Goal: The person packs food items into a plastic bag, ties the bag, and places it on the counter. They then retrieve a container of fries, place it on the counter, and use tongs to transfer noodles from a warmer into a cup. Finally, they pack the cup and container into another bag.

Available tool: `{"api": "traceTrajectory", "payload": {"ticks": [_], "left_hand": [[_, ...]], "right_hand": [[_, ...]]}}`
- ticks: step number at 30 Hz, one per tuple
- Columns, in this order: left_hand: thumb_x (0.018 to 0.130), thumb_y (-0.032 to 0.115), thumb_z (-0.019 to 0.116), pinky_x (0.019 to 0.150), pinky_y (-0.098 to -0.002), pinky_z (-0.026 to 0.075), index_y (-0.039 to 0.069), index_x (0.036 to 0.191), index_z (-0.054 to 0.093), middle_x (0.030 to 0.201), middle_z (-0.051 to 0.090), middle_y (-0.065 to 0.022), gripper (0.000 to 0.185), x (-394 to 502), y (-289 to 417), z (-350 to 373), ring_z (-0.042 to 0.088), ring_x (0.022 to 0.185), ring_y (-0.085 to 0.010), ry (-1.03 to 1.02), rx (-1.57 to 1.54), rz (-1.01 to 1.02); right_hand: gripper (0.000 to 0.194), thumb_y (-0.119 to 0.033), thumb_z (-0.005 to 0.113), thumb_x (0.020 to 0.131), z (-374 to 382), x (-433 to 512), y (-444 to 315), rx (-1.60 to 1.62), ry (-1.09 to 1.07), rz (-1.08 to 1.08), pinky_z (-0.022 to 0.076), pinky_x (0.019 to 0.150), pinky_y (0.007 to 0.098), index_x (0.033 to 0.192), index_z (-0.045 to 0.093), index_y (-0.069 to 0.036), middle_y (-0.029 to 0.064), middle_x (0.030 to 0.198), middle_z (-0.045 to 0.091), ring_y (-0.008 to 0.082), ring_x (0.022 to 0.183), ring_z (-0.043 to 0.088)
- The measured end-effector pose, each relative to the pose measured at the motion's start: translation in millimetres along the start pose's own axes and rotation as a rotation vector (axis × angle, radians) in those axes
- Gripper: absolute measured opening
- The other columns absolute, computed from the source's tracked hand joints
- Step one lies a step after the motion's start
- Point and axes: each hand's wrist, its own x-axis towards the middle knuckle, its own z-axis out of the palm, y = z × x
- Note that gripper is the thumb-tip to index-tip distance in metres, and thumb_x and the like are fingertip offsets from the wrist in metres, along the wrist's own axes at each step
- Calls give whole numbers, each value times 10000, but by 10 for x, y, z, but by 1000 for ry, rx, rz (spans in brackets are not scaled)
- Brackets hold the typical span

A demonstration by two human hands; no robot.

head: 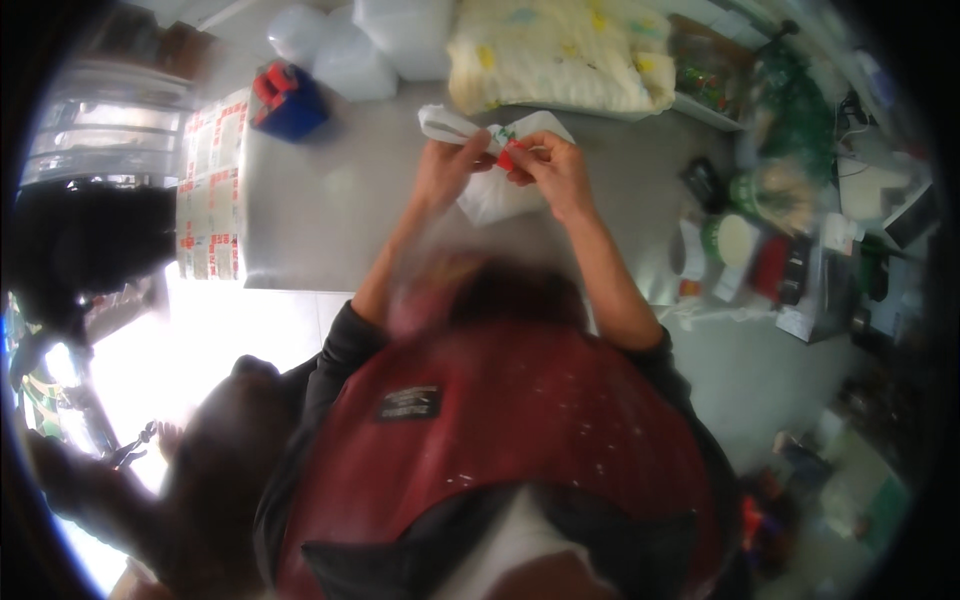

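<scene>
A white plastic bag [499, 196] stands on the grey metal table [337, 210] before me, its top gathered between my two hands. My left hand [452, 166] pinches the gathered part, and a looped handle [448, 124] of the bag sticks up beyond its fingers. With thumb and fingertips, my right hand [553, 166] holds a small red piece [508, 155] against the neck of the bag; whether it is tape or a tag I cannot tell. A little green print shows on the bag between the hands. What is inside is hidden.
A blue box [291, 105] with red items stands at the back left. Behind the bag lies a cream quilted cloth [562, 56], beside white plastic bags [405, 37]. Green cups [727, 240] and a tub of sticks [784, 195] crowd the right. Another person [217, 465] is close at my left.
</scene>
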Motion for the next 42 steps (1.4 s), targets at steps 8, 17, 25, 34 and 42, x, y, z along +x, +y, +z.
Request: {"api": "traceTrajectory", "payload": {"ticks": [8,17,25,34,42], "left_hand": [[914,132,641,678,-301,568,-48,1045,612,936,655,-101,225,35,-23,-43,649,776,-168,18,63,35],[891,96,658,772,-298,514,-30,1104,608,974,658,-89,253,-72,-90,-225,612,859,-147,-86,283,80],[941,159,584,644,-287,511,-30,918,657,757,672,-73,204,-570,186,-641,625,700,-141,-500,479,-301],[959,253,537,649,-277,511,32,893,669,771,672,-42,267,-287,-636,747,612,691,-135,-1193,699,474],[984,335,506,823,-315,493,21,1106,612,1049,645,-97,353,-219,-1334,1541,602,930,-171,-1035,209,-189]], "right_hand": [[141,-134,663,910,125,-22,-6,39,59,44,485,553,241,902,630,2,87,752,682,107,611,605],[153,-182,653,913,-302,-233,-103,83,41,-22,521,706,269,957,633,-37,66,873,685,124,755,637],[121,-139,670,894,-1046,-778,-65,-11,348,-123,484,753,249,968,662,-44,19,908,669,107,821,608],[137,-166,692,864,-2990,-1995,516,-426,730,177,455,636,240,886,693,-30,3,784,654,80,707,570],[130,-133,666,864,-2515,-1639,757,59,448,103,461,696,237,900,698,-12,33,821,682,92,739,592]]}}
